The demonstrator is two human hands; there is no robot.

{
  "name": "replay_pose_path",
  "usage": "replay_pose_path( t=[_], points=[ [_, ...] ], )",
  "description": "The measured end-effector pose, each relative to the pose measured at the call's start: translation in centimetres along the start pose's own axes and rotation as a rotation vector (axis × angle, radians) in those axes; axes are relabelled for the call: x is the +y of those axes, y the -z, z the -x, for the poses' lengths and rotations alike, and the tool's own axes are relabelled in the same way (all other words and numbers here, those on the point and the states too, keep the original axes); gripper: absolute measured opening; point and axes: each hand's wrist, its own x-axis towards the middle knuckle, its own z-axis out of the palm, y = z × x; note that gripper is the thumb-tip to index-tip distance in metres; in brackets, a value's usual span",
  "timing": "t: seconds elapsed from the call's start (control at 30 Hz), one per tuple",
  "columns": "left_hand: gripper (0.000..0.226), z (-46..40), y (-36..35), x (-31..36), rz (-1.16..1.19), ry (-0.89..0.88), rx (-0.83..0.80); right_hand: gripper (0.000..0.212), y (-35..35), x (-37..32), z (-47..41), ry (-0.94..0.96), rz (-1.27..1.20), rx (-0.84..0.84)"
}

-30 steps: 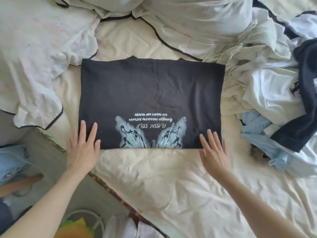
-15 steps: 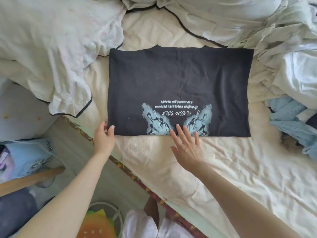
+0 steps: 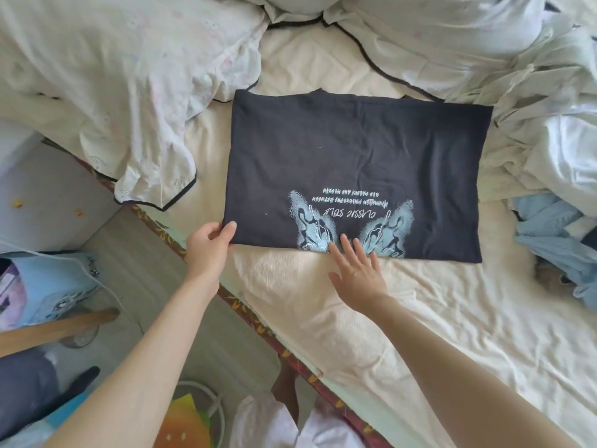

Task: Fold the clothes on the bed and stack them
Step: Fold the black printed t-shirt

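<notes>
two hands: left hand (image 3: 208,245) grip pinches black shirt (image 3: 355,163) corner; right hand (image 3: 358,273) flat, open.

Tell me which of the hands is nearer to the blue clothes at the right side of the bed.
Right. The right hand lies flat at the near edge of the black shirt, closer to the blue clothes; the left hand grips the shirt's far-left corner.

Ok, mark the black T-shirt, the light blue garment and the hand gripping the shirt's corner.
black T-shirt (image 3: 355,156): head view, plain middle of the fabric.
light blue garment (image 3: 546,240): head view, crumpled folds at the right.
left hand (image 3: 208,245): head view, back of the hand.
</notes>
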Motion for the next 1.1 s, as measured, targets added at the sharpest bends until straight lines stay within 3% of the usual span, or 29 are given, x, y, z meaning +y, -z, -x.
replay_pose_path(
  t=[0.1, 0.33, 0.5, 0.6, 0.67, 0.73, 0.8, 0.93, 1.07, 1.1],
  points=[
    [0.014, 1.7, -1.0, 2.6, 0.013, -0.081, 0.034, 0.052, 1.3, 0.5, 0.9, 0.002, -0.239, 0.073],
    [0.007, 6.6, -10.5, 11.6, -0.100, -0.442, 0.096, 0.041, 6.4, 5.8, 3.4, -0.286, -1.219, 0.177],
    [0.010, 11.2, -21.1, 14.1, -0.255, -0.723, -0.093, 0.031, 9.6, 13.0, 4.3, -0.388, -1.633, 0.281],
    [0.020, 13.7, -26.5, 11.9, -0.462, -0.861, -0.366, 0.031, 9.5, 17.0, 4.7, -0.441, -1.785, 0.311],
    [0.034, 14.3, -28.7, 9.4, -0.647, -0.870, -0.578, 0.038, 8.8, 19.0, 4.7, -0.487, -1.864, 0.314],
    [0.043, 13.8, -29.3, 6.8, -0.760, -0.854, -0.672, 0.036, 8.1, 20.4, 4.5, -0.509, -1.883, 0.291],
    [0.047, 12.7, -28.4, 4.7, -0.851, -0.843, -0.645, 0.029, 7.8, 21.3, 3.9, -0.510, -1.863, 0.241],
    [0.046, 9.8, -25.1, 1.7, -1.018, -0.844, -0.525, 0.036, 8.3, 22.0, 1.8, -0.581, -1.774, 0.271],
    [0.053, 8.6, -23.1, -0.4, -1.167, -0.864, -0.599, 0.009, 9.0, 22.0, 0.0, -0.694, -1.641, 0.366],
    [0.053, 8.5, -22.9, -0.6, -1.172, -0.879, -0.605, 0.013, 9.0, 22.0, -0.1, -0.706, -1.599, 0.405]
  ],
)
